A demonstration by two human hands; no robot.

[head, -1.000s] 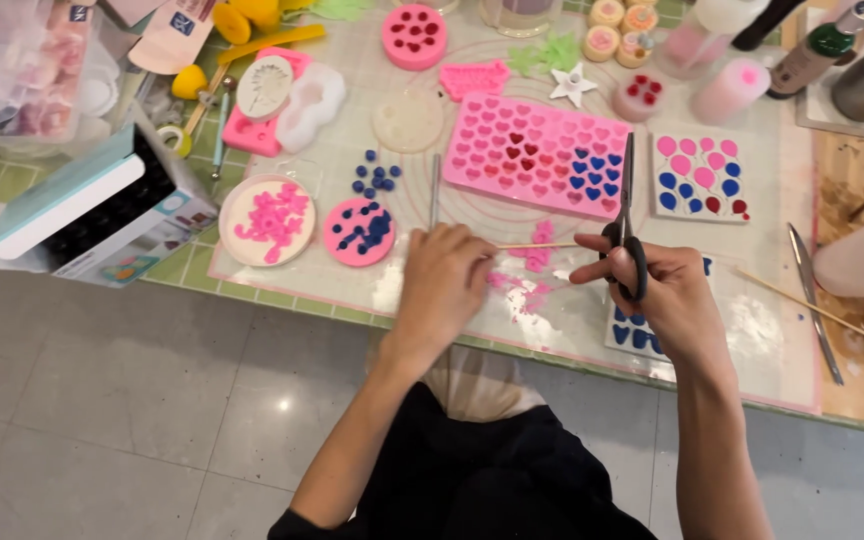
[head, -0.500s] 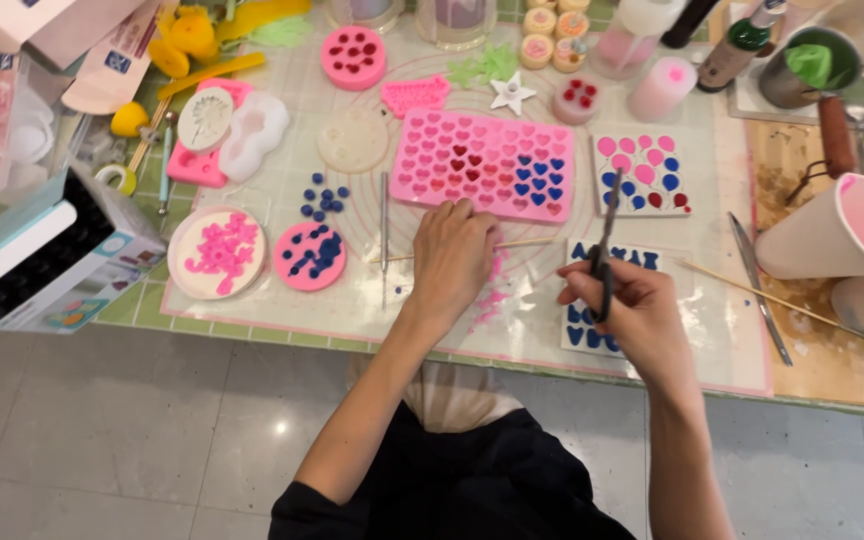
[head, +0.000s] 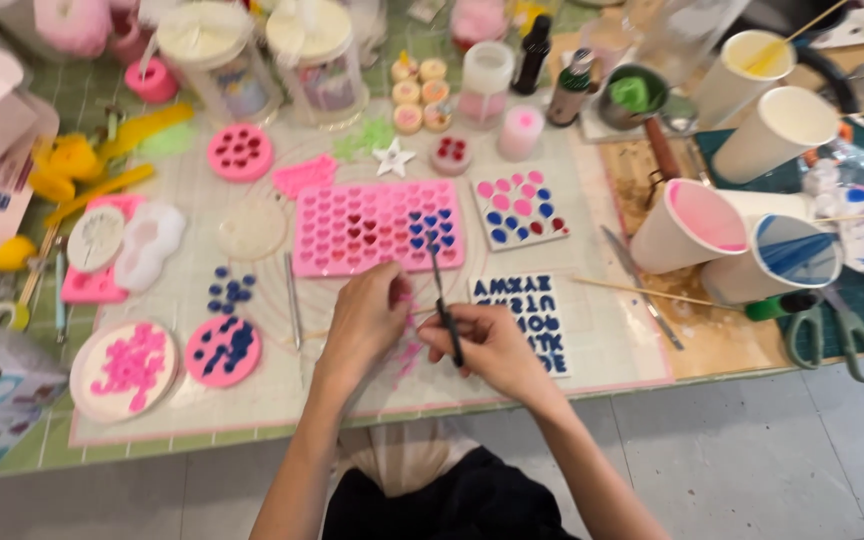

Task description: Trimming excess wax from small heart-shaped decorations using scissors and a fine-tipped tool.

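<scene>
At the far left edge I see a round white mould [head: 124, 369] filled with pink pieces, and just beside it a smaller pink round mould [head: 223, 351] holding dark blue pieces, both lying on the translucent mat [head: 282, 395] that covers the tabletop [head: 32, 445]. Loose blue beads [head: 230, 291] sit above them. Moving right, my left hand [head: 364, 322] hovers low over the mat with its fingers pinched together on something small and pink; I cannot tell exactly what that piece is. Straight above it lies the pink heart mould tray [head: 377, 226], some of its cells filled red and blue. My right hand [head: 492, 348] is clenched around small dark scissors [head: 443, 300], their blades pointing up toward the tray and close to the left hand's fingertips. Just right of that hand is a sheet of blue letter shapes [head: 530, 315], and above it a square mould [head: 518, 208] with pink and blue drops. Farther right stand paper cups [head: 692, 225] tinted pink and blue, and green-handled scissors [head: 832, 335] lie near the tabletop's edge.
</scene>
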